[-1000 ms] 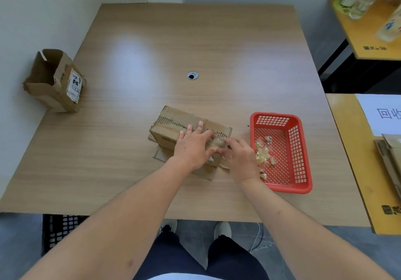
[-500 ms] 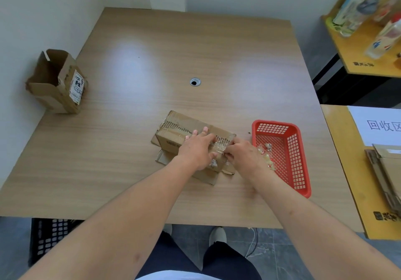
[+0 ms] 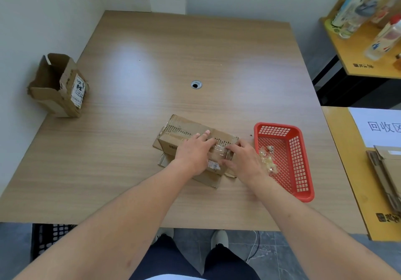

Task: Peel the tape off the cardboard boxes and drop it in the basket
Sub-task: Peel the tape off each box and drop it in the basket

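A flattened-looking cardboard box [image 3: 184,131] lies near the table's front middle, its top torn where tape came off. My left hand [image 3: 195,151] presses down on the box with straight fingers. My right hand [image 3: 243,160] is at the box's right end, fingers pinching clear tape [image 3: 220,151] that still sticks to the top. To the right stands a red basket [image 3: 303,156] holding several crumpled tape pieces [image 3: 268,160]. A second, opened cardboard box [image 3: 58,86] stands at the table's left edge.
The wooden table [image 3: 195,58] has a cable hole [image 3: 196,84] at its centre. A yellow side table [image 3: 347,171] with a paper sign and flat cardboard lies right. Bottles stand on a shelf [image 3: 368,47] at far right.
My right hand has shifted slightly leftward along the box's right end onto the tape. The left hand stays pressing the box. The view has tilted a little.
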Tool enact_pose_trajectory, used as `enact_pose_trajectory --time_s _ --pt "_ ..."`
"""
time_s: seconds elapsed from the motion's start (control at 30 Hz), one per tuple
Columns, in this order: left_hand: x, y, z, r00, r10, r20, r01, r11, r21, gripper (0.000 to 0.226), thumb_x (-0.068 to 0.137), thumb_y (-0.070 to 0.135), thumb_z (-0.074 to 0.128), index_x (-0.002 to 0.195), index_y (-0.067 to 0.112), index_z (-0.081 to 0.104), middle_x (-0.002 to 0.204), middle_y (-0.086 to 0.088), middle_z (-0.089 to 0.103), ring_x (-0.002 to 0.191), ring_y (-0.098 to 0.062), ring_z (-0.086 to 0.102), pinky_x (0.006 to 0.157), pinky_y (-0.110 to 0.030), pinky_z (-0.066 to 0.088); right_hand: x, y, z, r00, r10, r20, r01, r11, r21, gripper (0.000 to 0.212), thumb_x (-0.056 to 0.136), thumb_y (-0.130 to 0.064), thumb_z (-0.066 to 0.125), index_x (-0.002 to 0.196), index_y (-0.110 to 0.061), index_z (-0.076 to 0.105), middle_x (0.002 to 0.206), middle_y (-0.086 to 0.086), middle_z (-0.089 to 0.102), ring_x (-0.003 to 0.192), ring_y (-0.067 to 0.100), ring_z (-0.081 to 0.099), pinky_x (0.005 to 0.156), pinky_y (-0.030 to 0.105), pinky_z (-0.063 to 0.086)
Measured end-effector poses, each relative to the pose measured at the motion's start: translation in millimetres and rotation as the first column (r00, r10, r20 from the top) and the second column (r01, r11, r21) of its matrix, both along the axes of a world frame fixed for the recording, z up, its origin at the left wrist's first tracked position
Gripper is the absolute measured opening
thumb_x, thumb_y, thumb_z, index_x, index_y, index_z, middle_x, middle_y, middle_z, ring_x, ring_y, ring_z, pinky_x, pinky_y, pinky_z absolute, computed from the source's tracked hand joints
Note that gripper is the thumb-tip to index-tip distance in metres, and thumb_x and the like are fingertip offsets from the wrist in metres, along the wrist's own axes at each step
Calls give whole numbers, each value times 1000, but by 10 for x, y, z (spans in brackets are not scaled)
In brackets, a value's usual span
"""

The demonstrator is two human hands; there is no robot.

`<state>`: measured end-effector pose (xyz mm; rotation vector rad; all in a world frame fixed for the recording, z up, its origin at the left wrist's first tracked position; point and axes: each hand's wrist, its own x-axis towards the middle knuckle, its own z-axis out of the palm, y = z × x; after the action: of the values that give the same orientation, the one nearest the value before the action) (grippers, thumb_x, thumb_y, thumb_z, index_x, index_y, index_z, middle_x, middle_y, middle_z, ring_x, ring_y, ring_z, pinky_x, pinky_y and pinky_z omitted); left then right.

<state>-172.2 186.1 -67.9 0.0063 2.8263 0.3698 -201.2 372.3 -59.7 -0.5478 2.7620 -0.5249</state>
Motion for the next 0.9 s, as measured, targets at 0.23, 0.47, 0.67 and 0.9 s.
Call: enact_pose_trajectory --time_s 0.23,0.47,0.67,0.9 --pt "6 -232 -10 994 -107 -4 105 988 -115 73 94 19 58 158 36 27 168 1 19 138 -31 36 115 -48 29 -230 -123 84 1000 25 -17 -23 996 90 48 81 -41 81 124 -25 65 128 -5 49 105 21 60 74 31 43" --pt "-127 -550 -34 989 -140 41 143 988 -59 73 91 15 63 153 42 37 166 1 17 148 -33 25 116 -49 36 -376 -377 37 985 -164 -47 167 984 55 37 93 -4 65 121 -28 70 108 1 47 85 22 50 75 33 46" --pt "-119 -780 -153 1000 -5 -30 4 999 -33 49 105 44 41 149 61 29 156 -9 28 131 -37 41 108 -50 38 -220 -809 -127 944 -297 143 310 947 -80 67 96 -44 66 153 -19 42 167 3 19 151 22 29 116 38 35" --pt "25 -943 -122 983 184 14 -182 956 230 45 102 40 57 146 47 49 98 6 39 87 -20 49 78 -32 43 -400 -1054 -204 848 -330 414 514 701 -494 81 71 1 88 143 -24 58 157 6 36 142 19 43 120 30 34"
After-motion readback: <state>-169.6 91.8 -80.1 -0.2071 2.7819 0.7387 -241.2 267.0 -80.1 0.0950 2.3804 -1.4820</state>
